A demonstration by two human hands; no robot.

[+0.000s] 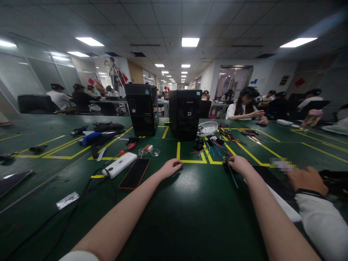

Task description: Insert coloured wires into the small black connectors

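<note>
- Two bare hands are over the green table (pixel 190 210), near the middle of the frame; the left hand (pixel 171 168) has loosely bent fingers with nothing visible in them, though its underside is hidden.
- Right of centre, the right hand (pixel 239 165) appears to pinch a green wire (pixel 233 177) near its upper end; a small dark piece sits at the fingertips, too hidden to identify.
- The wire's long axis runs steeply down the frame, leaning slightly right; its loose end points toward the lower edge, and its upper end meets the fingertips.
- Handling it well would probably mean gripping close to that upper end, keeping the loose length straight, and bringing the left hand across to steady the dark piece; pulling on the wire alone could strain it.
- Just above and left of the right hand, coloured wires (pixel 216 145) fan across the table and could snag the green one.
- Left of centre lie a smartphone (pixel 135 174) and eyeglasses (pixel 155 152); farther up stand two computer towers (pixel 185 114).
- At the right edge, a co-worker's hand (pixel 308 181) is near, so elbow room looks limited.
</note>
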